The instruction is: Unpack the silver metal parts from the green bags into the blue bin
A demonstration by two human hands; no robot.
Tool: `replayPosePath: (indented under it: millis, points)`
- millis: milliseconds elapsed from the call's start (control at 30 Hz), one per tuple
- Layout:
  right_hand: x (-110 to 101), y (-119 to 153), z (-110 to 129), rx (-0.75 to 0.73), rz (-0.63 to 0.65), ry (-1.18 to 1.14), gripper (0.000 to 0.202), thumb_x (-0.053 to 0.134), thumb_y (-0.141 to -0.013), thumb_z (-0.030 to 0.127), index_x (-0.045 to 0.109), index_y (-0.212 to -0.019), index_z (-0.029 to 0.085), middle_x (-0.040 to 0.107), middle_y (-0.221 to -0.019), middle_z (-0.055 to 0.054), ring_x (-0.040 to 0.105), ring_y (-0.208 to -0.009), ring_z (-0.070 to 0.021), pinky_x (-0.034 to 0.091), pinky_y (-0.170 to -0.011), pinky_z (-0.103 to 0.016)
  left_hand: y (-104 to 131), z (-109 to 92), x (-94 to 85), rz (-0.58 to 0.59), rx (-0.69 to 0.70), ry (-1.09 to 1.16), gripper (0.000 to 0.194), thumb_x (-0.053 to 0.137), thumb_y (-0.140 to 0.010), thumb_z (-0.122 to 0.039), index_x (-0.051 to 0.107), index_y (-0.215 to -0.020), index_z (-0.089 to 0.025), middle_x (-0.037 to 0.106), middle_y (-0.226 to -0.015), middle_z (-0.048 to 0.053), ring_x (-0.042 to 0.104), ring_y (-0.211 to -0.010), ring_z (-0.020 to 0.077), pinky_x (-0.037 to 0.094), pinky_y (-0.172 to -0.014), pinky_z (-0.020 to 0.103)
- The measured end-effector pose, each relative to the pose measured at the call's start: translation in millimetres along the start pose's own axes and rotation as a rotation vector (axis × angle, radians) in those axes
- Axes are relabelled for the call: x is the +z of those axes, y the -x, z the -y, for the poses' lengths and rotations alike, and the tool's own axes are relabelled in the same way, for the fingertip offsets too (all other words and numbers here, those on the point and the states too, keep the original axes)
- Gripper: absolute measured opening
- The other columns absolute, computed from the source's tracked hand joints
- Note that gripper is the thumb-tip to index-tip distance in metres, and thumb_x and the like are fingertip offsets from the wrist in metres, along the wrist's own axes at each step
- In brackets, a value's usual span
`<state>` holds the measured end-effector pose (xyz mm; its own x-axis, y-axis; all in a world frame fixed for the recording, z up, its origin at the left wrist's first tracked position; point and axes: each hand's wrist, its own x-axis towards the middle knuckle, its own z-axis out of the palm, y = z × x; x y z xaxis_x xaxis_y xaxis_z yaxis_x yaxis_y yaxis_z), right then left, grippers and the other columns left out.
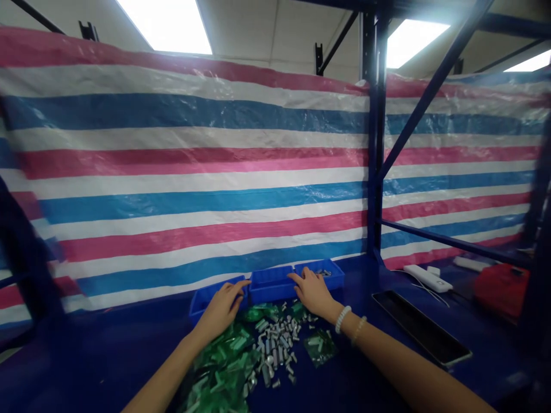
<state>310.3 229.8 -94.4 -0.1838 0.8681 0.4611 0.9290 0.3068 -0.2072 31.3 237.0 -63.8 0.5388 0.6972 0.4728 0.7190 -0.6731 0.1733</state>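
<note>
Three small blue plastic bins stand in a row at the back of the table. My left hand [224, 305] rests over the right side of the left bin [198, 303], its index finger stretched to the edge of the middle bin [272, 293]. My right hand [315, 292] is at the front of the right bin [336, 280], with one finger reaching to the middle bin's right edge. Nothing shows in either hand. Several metal screws and standoffs [275, 347] lie loose in front. A few metal pieces [326, 273] are in the right bin.
Green plastic bags of hardware [228, 361] are heaped at front left, and a small bag [319, 347] lies right of the screws. Further right are a dark flat tablet-like device [422, 327], a white power strip [427, 278] and a red object [501, 289]. A blue post [375, 172] rises behind.
</note>
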Motion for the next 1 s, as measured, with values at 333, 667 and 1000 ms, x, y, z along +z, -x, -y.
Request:
replayPosePath:
  millis: [333,667,1000]
  points:
    - [6.5,0.9,-23.3,-0.126,0.036,-0.050,0.031,0.043,-0.094,0.010,0.064,-0.112,0.024,0.053,-0.101,-0.007,0.053,-0.093,-0.0202,0.033,-0.085,-0.035,7.2,5.2,3.5,-0.039,-0.020,0.100,0.042,0.037,-0.085,-0.006,0.046,-0.124,-0.019,0.064,-0.095,0.006,0.061,-0.095,0.0217,0.047,-0.091,0.040]
    - [-8.0,6.1,-33.3,-0.195,0.048,-0.100,0.041,0.041,-0.090,0.007,0.058,-0.122,0.027,0.054,-0.107,-0.009,0.050,-0.097,-0.0238,0.035,-0.086,-0.040,11.2,-14.0,-7.1,-0.108,-0.029,0.032,0.035,0.045,-0.085,-0.014,0.048,-0.120,-0.017,0.059,-0.113,0.013,0.053,-0.111,0.0295,0.044,-0.094,0.048]
    - [-17.7,35.0,45.5,-0.526,0.133,-0.236,0.038,0.046,-0.081,0.003,0.066,-0.103,0.026,0.053,-0.122,-0.006,0.042,-0.117,-0.0244,0.031,-0.098,-0.044,23.3,-80.9,-8.5,0.038,0.089,-0.248,0.015,0.052,-0.077,-0.007,0.063,-0.076,-0.018,0.052,-0.120,0.011,0.049,-0.110,0.0308,0.047,-0.084,0.044]
